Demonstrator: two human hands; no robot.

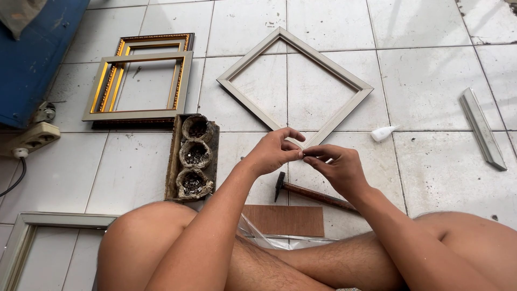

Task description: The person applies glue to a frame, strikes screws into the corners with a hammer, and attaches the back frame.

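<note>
Both hands meet over the frame's point(295, 81) six-o'clock corner; bare tile lies at three o'clock. Left hand point(273, 152) and right hand point(336, 166) pinch something tiny, fingertips touching, above the hammer point(312, 193).

A: What is pinched between the left hand point(274, 152) and the right hand point(336, 168)?

B: Too small to tell; the fingertips cover it. They also hide the near corner of the silver square picture frame point(295, 81) just behind them.

A: And the wooden-handled hammer point(307, 191)?

B: Its handle end vanishes under the right wrist. Left of the left hand, the contents of the three round cups in the worn wooden tray point(193, 157) are too fine to identify.
</note>
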